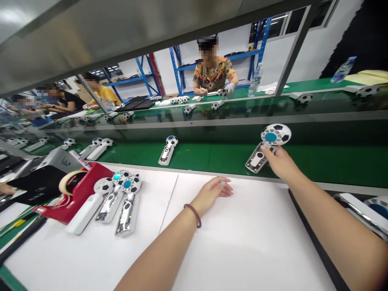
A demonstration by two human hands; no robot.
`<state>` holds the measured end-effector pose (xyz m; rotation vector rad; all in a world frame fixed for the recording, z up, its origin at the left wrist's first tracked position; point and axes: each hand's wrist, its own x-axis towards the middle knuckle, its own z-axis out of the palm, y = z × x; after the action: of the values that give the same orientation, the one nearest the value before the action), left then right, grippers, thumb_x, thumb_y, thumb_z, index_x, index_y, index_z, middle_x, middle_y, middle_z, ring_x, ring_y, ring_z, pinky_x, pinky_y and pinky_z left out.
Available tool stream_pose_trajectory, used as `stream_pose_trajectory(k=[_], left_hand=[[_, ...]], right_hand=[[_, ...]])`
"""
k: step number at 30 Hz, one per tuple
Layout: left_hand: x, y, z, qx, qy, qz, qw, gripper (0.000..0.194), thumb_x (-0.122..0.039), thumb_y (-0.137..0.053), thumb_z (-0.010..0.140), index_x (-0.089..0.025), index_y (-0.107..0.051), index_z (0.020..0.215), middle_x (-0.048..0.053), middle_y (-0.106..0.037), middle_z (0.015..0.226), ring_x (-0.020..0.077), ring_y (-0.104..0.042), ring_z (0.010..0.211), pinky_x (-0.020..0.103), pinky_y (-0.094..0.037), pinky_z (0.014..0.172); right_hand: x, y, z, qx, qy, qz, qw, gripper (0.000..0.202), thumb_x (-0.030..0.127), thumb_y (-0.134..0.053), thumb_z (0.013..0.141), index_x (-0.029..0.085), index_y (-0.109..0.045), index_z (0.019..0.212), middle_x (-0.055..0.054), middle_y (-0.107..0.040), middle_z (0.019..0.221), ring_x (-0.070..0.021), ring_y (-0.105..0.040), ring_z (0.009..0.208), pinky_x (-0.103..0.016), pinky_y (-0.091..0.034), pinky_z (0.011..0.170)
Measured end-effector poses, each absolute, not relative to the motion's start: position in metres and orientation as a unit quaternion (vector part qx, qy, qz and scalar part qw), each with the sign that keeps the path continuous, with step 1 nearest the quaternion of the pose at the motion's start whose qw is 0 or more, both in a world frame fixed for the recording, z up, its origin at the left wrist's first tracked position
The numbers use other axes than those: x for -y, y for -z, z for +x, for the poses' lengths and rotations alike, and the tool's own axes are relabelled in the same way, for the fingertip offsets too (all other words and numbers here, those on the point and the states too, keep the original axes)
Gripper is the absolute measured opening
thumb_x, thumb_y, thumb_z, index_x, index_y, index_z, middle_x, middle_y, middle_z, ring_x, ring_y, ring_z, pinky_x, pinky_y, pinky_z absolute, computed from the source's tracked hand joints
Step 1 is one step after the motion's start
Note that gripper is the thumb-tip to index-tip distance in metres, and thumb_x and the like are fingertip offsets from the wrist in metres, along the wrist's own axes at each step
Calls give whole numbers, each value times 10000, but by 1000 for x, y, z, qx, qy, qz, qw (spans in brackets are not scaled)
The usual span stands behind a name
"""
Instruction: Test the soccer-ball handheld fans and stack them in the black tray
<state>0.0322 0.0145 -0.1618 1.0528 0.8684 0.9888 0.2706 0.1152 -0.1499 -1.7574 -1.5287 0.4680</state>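
My right hand (280, 161) grips a handheld device (256, 157) by its clear-backed handle, above the green conveyor belt (200, 155). Its round head has a black-and-white soccer-ball pattern and a blue disc. My left hand (212, 192) rests over the white work surface (242, 242), fingers loosely stretched out and holding nothing; a ring shows on one finger. To its left lie a white-backed device (86, 212) and two see-through ones, with a clear device (125, 212) nearest me. Another device (166, 153) sits on the belt between my hands and the far rail.
A red tape dispenser (79, 190) stands at the left beside a black box (39, 182). More devices lie along the belt. At the right are a dark tray (312, 226) and a shiny-edged part (360, 210). Co-workers sit across the line; bottles (256, 81) stand there.
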Motion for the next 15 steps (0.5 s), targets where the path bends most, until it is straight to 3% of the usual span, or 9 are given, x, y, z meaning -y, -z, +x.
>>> stream_pose_trajectory(k=[4,7,12,15], left_hand=[[-9,161,34,-404,-435,500,631,306,-407,-534,788,-157,-581,959,76,-586,847,198,-591,802,427,-450,833],[-1,156,38,-436,-448,542,561,184,-298,-568,760,-181,-618,894,90,-563,952,244,-527,962,456,-376,932],[-24,134,23,-553,-427,675,237,228,-165,-553,747,-221,-635,953,93,-478,1216,267,-286,1247,424,-188,1072],[-63,119,-11,-629,-425,627,179,341,-151,-590,736,-178,-580,1076,120,-306,1389,304,-97,1330,470,-93,1088]], right_hand=[[-115,160,278,603,-172,-742,238,609,566,-357,793,76,-560,1092,-272,-521,1069,-409,-531,916,-491,-427,674],[-106,160,270,633,-100,-739,207,591,521,-318,824,102,-501,1199,-288,-402,1243,-471,-394,1083,-541,-377,718],[-100,167,251,728,51,-653,204,492,429,-304,862,155,-492,1226,-224,-350,1319,-414,-263,1226,-538,-333,840],[-107,176,244,744,75,-629,211,456,392,-312,861,167,-518,1200,-195,-394,1297,-381,-274,1231,-530,-342,862]])
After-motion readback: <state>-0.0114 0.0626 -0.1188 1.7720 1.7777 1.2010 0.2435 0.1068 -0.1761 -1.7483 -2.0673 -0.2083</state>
